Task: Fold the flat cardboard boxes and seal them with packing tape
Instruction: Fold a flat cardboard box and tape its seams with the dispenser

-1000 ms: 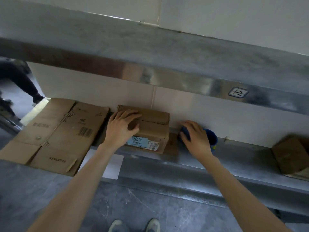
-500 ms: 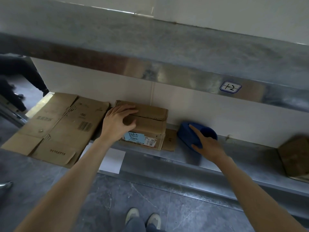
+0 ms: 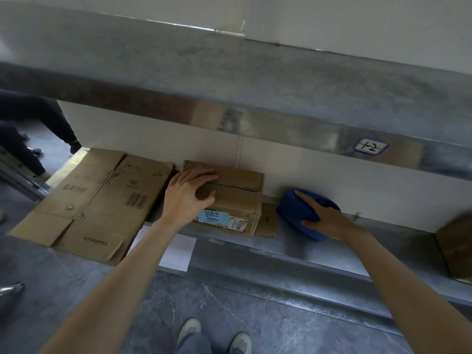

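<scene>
1. location. the folded box (image 3: 229, 200) stands on the metal shelf (image 3: 306, 251) at 12 o'clock from the person, back against the wall. a stack of flat cardboard (image 3: 102, 200) lies at 10 o'clock, just beside the box and overhanging the shelf edge. a blue object (image 3: 293, 213), probably the tape dispenser though the view is too soft to confirm, sits at 1 o'clock, apart from the box.

2. hands. the left hand (image 3: 190, 192) lies palm down on the box top at its 9 o'clock end, fingers extended across the flap seam and thumb bent; it presses and grips nothing. the right hand (image 3: 329, 221) holds the blue object, index finger laid over its top and thumb on its near face; the other fingers are hidden behind it. the object is tipped up off the shelf.

3. handling. the box is corrugated board: light, stiff across its panels, weak along the creases. judged from this, the closed flaps will spring up if released, so keep pressure on the seam and run tape along it from one end. take flat sheets by a long edge, not a loose flap.

4. containers. the box top flaps are closed and meet at a seam with no tape visible; its contents cannot be seen. a second box (image 3: 457, 251) at 3 o'clock is cut off by the frame.
</scene>
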### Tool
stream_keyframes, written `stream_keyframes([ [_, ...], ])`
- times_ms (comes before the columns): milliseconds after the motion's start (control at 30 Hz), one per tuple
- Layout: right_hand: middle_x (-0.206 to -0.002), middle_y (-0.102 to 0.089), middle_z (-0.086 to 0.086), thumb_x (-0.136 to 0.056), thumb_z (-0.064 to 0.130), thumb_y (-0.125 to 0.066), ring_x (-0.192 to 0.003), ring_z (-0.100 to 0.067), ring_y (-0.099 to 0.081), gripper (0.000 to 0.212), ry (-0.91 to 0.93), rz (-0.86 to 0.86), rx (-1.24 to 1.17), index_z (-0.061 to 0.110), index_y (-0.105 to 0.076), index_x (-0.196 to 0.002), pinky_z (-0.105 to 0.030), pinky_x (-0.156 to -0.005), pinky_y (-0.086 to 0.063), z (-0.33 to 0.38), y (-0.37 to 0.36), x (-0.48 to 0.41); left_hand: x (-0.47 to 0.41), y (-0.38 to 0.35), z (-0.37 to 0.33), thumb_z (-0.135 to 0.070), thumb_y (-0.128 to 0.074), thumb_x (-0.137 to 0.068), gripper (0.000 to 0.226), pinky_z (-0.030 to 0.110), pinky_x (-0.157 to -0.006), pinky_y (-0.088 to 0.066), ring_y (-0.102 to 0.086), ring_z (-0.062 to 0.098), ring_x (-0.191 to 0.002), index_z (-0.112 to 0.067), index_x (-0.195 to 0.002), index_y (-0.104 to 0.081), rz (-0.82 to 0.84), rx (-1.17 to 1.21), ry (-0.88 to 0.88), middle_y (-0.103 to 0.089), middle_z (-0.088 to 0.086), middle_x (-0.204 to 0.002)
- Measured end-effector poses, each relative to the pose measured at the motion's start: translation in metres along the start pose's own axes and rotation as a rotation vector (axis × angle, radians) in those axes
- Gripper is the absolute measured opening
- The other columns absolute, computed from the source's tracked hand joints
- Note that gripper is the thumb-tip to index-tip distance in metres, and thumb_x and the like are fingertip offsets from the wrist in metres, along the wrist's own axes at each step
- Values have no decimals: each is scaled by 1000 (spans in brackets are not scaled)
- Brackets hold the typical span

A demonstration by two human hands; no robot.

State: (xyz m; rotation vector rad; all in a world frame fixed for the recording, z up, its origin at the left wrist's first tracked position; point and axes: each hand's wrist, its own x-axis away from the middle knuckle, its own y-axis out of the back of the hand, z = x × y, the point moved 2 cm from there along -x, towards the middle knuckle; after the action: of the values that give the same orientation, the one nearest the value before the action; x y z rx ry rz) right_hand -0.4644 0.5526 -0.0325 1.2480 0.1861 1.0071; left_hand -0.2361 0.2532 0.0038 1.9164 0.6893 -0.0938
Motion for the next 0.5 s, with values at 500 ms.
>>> stream_keyframes([
  [500, -80, -62, -6, -103, 36, -45, -61, -24, -59, 67, -78, -269, 8, 61, 0, -145, -39, -60, -53, 82, 26, 51, -10, 18, 57, -19, -74, -87, 40, 29, -114, -20, -26, 12, -144, -31, -123, -63, 184, 351, 34, -44, -13, -146],
])
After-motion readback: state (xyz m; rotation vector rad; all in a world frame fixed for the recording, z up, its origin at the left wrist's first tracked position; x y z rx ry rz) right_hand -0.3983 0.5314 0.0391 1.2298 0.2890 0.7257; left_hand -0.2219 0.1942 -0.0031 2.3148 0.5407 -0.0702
